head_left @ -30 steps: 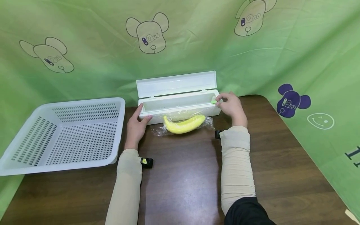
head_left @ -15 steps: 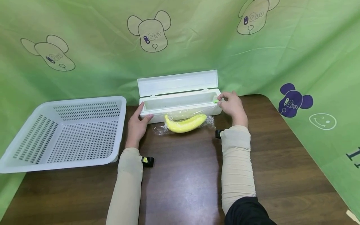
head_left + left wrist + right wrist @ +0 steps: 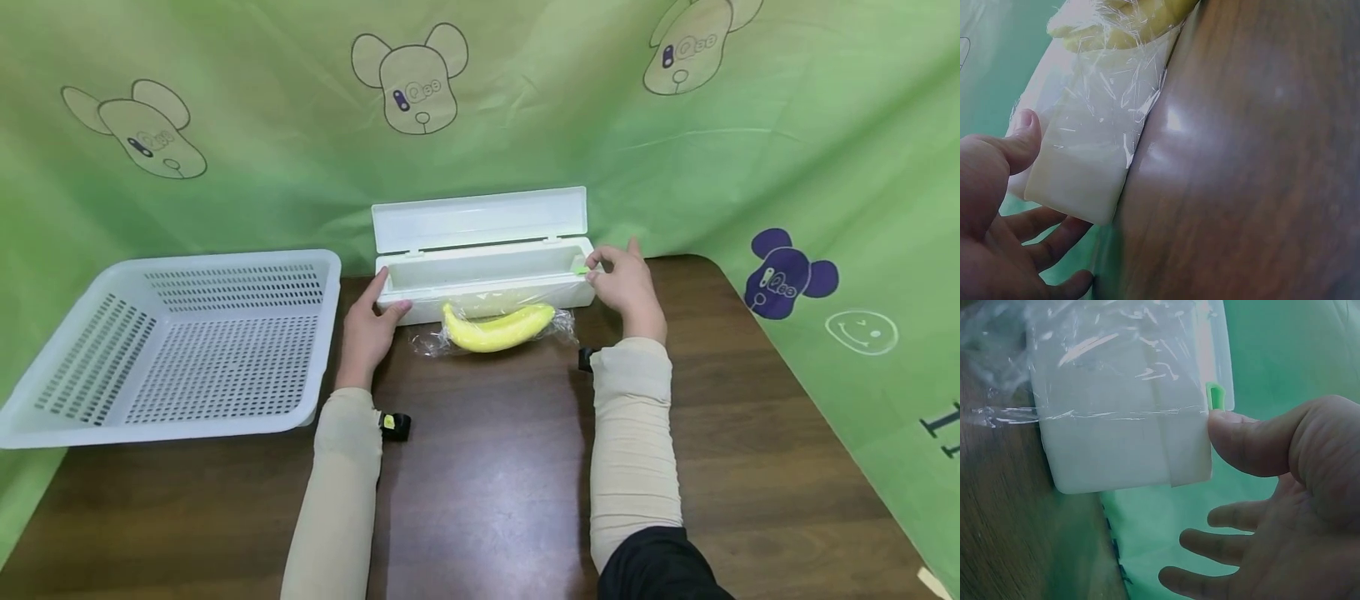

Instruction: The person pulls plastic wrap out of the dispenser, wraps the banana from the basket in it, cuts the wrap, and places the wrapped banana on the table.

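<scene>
A long white cling film dispenser stands at the back of the table, its lid raised. Clear film hangs over its front and reaches a yellow banana wrapped in film just before it. My left hand holds the dispenser's left end, thumb on the front and fingers by the end face. At the right end, my right hand pinches a small green slide cutter between thumb and index finger. The other right fingers are spread away from the box in the right wrist view.
A white perforated basket stands to the left of my left arm. Behind the brown wooden table hangs a green printed cloth, close to the dispenser's raised lid.
The head view has shifted slightly, moving everything a little in the picture. Both hands keep their places on the dispenser, and the green cutter stays at the right end.
</scene>
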Demonstrator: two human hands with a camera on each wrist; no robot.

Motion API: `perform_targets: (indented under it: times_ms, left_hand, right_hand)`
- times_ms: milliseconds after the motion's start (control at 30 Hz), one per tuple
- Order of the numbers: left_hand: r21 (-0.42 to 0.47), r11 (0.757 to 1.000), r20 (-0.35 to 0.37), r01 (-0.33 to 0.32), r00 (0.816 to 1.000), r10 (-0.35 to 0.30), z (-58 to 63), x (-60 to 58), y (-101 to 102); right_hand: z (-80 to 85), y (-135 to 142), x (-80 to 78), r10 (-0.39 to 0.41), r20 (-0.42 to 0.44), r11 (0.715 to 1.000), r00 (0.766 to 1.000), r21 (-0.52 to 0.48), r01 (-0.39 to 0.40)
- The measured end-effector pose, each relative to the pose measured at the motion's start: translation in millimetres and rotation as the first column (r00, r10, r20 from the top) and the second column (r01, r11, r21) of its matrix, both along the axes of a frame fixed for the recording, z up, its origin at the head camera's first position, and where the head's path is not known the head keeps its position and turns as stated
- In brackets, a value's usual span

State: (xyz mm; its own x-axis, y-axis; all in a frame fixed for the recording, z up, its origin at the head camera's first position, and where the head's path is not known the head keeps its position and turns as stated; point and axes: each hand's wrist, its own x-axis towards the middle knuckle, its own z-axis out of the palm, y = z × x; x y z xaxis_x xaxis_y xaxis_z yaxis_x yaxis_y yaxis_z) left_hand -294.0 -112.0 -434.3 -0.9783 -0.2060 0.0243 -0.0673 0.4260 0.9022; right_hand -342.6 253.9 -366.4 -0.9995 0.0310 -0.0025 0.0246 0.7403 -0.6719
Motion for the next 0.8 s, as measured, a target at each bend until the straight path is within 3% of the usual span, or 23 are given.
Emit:
perform_targets:
  times_ms: [533,800]
  left_hand:
    - [-0.007,1.000,-0.006,0.010,1.000,-0.010,2.2,-3.2,3]
    - [-0.001,1.000,-0.004,-0.006,1.000,0.006,0.1,-0.6,0]
  right_hand:
    - [1.5,11,6.6,-0.096,-0.056,0.995,0.994,0.028,0.098]
    - [0.7,13,8.5,-0.051,-0.022,0.999,0.998,0.002,0.051]
